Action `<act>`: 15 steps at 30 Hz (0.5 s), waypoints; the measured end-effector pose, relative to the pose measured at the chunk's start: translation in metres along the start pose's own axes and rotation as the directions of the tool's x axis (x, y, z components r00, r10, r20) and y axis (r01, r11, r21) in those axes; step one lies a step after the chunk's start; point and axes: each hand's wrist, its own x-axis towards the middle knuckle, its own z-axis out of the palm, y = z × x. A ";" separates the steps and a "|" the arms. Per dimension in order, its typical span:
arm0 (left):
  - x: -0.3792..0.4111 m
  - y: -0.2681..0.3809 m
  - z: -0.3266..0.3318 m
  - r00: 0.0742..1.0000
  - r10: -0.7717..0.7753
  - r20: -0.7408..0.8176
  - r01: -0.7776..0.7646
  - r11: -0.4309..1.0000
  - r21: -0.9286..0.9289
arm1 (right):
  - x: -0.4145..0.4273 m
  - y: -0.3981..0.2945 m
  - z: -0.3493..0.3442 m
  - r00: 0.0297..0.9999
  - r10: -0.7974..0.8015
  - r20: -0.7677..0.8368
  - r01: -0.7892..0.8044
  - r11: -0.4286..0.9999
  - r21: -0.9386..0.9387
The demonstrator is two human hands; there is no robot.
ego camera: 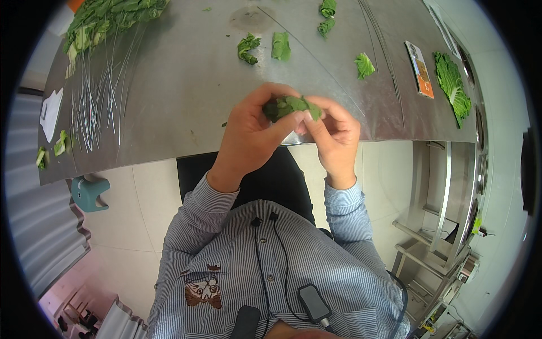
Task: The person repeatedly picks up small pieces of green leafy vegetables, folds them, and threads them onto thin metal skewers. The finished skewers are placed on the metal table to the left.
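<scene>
Between my left hand (254, 127) and my right hand (332, 127) I hold a rolled green leaf (292, 106), just above the front edge of the steel table. Both thumbs press on its near side, and my fingers wrap behind it, partly hidden. Beyond my hands lie a flat-sided leaf roll (281, 46) and a curled, crumpled leaf (248, 49). Two more small leaf rolls, the nearer roll (326, 27) and the farther roll (327, 7), lie at the far side. To the right is a torn leaf piece (364, 66).
A pile of leaves (112, 25) lies at the far left, with many thin metal skewers (95, 101) before it. More thin rods (383, 51), an orange-and-white packet (419, 70) and a large leaf (453, 89) lie right. A teal stool (89, 194) stands below the table's left side.
</scene>
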 end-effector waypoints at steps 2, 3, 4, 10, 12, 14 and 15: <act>0.000 -0.002 -0.001 1.000 -0.022 -0.022 0.022 1.000 0.017 | 0.002 -0.005 0.004 0.999 -0.008 -0.035 0.009 1.000 0.025; 0.000 -0.003 -0.002 0.999 -0.032 -0.033 0.033 0.999 0.025 | 0.002 -0.006 0.005 0.998 -0.013 -0.054 0.015 0.999 0.038; 0.000 -0.002 -0.002 0.998 -0.050 -0.028 0.050 0.999 0.021 | 0.002 -0.005 0.005 0.998 -0.047 -0.038 0.047 0.999 0.020; 0.002 0.003 -0.002 0.991 -0.129 -0.031 0.130 0.991 0.034 | 0.002 -0.001 0.002 0.991 -0.133 -0.011 0.133 0.991 -0.032; 0.002 0.004 -0.002 0.990 -0.141 -0.027 0.142 0.988 0.054 | 0.001 0.000 0.001 0.992 -0.123 -0.025 0.122 0.991 -0.046; 0.002 0.003 -0.001 0.993 -0.117 -0.031 0.119 0.991 0.063 | 0.001 -0.002 0.002 0.990 -0.136 -0.033 0.133 0.989 -0.068; 0.002 0.002 -0.001 0.994 -0.105 -0.032 0.107 0.992 0.069 | 0.001 -0.002 0.002 0.989 -0.142 -0.036 0.139 0.987 -0.079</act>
